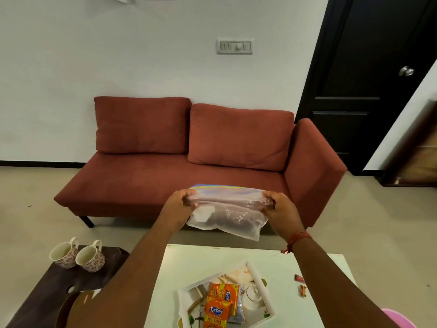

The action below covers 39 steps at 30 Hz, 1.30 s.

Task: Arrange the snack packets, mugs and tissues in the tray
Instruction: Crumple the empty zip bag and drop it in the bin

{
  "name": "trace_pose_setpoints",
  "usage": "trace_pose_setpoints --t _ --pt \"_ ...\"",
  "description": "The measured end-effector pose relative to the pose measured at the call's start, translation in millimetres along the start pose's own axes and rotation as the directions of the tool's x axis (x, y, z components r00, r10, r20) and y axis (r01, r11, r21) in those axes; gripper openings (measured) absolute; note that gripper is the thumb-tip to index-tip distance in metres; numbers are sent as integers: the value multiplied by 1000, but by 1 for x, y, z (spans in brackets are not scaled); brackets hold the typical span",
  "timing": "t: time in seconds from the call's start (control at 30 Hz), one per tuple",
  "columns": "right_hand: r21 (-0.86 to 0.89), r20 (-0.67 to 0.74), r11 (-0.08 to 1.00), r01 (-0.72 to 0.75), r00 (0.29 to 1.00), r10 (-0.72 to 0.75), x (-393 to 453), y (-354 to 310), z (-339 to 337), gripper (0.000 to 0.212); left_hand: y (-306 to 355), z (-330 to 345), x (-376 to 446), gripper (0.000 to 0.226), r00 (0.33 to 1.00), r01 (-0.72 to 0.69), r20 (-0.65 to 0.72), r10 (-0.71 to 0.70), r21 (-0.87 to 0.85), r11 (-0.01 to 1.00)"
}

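Observation:
I hold a clear zip bag [227, 209] up in front of me above the white table. My left hand [181, 204] pinches its left top corner and my right hand [279, 207] pinches its right top corner. Something white lies inside the bag; I cannot tell what it is. Below, a white printed tray [260, 282] rests on the white table [314, 292] and holds orange Kurkure snack packets [218, 306] stacked lengthwise. Two floral mugs [63, 253] [91, 256] stand side by side on a dark side table [47, 292] to the left.
Two small red wrapped sweets [300, 284] lie on the white table's right side. A pink object [399, 318] shows at the bottom right corner. A red sofa [201, 166] stands behind the tables, a black door [369, 79] at the right.

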State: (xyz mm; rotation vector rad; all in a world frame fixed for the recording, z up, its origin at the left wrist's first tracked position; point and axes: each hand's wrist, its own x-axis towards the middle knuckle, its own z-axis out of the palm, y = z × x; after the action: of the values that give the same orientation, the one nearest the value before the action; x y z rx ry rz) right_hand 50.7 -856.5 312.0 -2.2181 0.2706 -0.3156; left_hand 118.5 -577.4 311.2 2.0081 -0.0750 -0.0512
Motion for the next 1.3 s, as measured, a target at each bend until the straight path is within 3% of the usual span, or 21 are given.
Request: trace_pose_setpoints --t 0.07,0.17,0.27,0.37,0.47,0.57,0.63,0.67,0.73,0.77,0.87,0.97,1.1,1.3 --pt "-90 -22 996 12 1000 -14 2 -2 -3 21 2 0 2 12 994 -48 -84 64 186 981" --pt "-290 44 955 61 998 -50 0 -3 -5 15 6 0 4 12 978 -91 -143 150 352 932" --pt "-445 179 869 217 972 -151 -7 -14 -6 32 14 6 5 11 961 -201 -102 259 385 901" --pt "-487 340 823 294 931 -131 -11 -30 4 49 32 20 0 16 950 -288 4 312 400 870" --pt "-384 305 895 227 946 -109 -9 -36 16 24 48 33 -5 11 909 -396 7 416 321 861" --pt "-234 179 967 100 982 -58 -3 -32 20 17 59 43 -14 55 895 -370 -167 413 240 898" --pt "-75 108 997 7 994 2 0 -30 18 17 61 47 -20 77 943 -201 -262 205 40 979" --pt "39 90 998 -50 995 46 1 -30 17 15 58 49 -20 85 970 -83 -237 59 -92 992" --pt "292 109 944 -152 986 125 0 -30 18 11 52 52 -22 97 987 132 -56 -154 -290 948" --pt "397 135 897 -192 979 150 -1 -30 19 11 47 54 -22 98 979 203 64 -192 -355 913" --pt "612 245 725 -316 947 207 -4 -29 24 15 43 56 -25 70 935 335 277 -220 -497 800" --pt "683 334 609 -403 914 230 -10 -31 25 15 38 54 -23 37 914 403 300 -274 -594 696" --pt "616 275 696 -369 929 249 -10 -26 22 14 33 46 -17 19 959 277 183 -219 -410 869" --pt "617 257 724 -309 948 186 -11 -31 16 34 26 43 -13 27 972 189 205 -119 -371 909"
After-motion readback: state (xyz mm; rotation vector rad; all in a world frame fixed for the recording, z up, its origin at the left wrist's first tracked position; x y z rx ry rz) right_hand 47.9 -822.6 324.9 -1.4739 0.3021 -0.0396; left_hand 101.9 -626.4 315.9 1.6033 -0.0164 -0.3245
